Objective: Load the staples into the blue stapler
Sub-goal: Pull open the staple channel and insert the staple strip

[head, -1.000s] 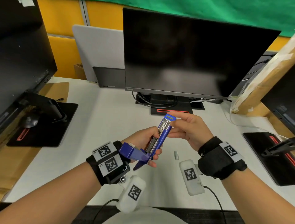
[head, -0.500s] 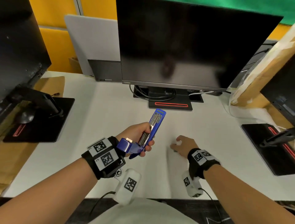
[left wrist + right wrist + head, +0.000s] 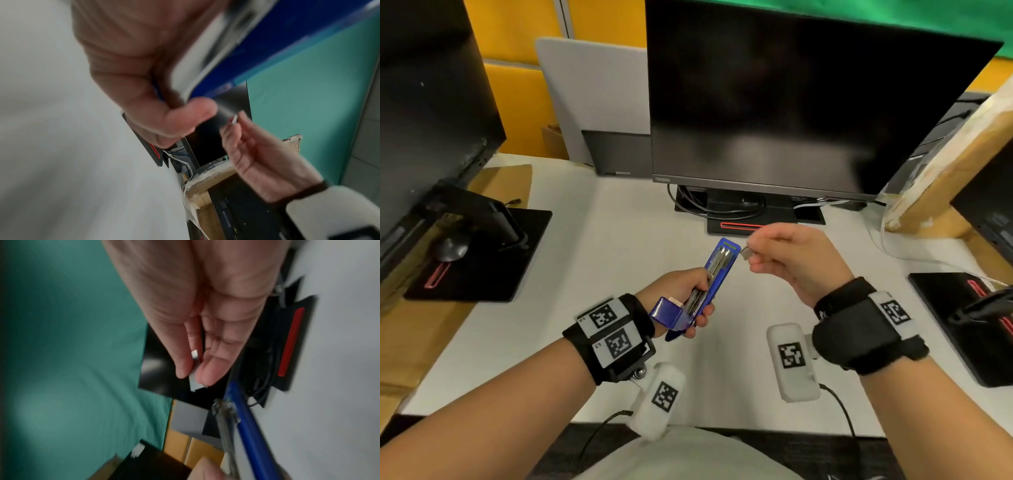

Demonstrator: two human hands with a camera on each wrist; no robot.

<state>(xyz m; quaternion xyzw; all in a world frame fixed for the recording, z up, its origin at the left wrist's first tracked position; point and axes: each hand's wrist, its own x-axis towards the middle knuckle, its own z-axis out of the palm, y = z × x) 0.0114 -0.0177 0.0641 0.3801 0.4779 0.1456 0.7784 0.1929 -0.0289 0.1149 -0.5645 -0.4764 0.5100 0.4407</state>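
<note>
**Ana:** While the left hand (image 3: 681, 291) grips the blue stapler (image 3: 717, 270) low on its body, centre of the head frame, where does its long axis run?

**Ben:** From lower left to upper right, opened up, with the metal channel (image 3: 719, 263) facing the camera and the far end tilted away from the person, above the white table (image 3: 619, 240). Fingers curl round the lower half; the thumb lies along its left edge.

**Ana:** And to the right of it?

**Ben:** The right hand (image 3: 791, 260) pinches the staples (image 3: 745, 253), a short silvery strip, between thumb and fingertips. The strip sits just beside the stapler's upper tip, to its right, not yet touching. I judge the coming move needs the strip turned parallel to the channel and brought left over it.

**Ana:** Do the wrist views add anything?

**Ben:** The right wrist view shows the strip (image 3: 194, 368) caught between thumb and forefinger, with the channel's open end (image 3: 224, 408) just below it; the head view hides that pinch. The left wrist view is blurred, but shows the stapler's blue underside (image 3: 277, 48).
</note>
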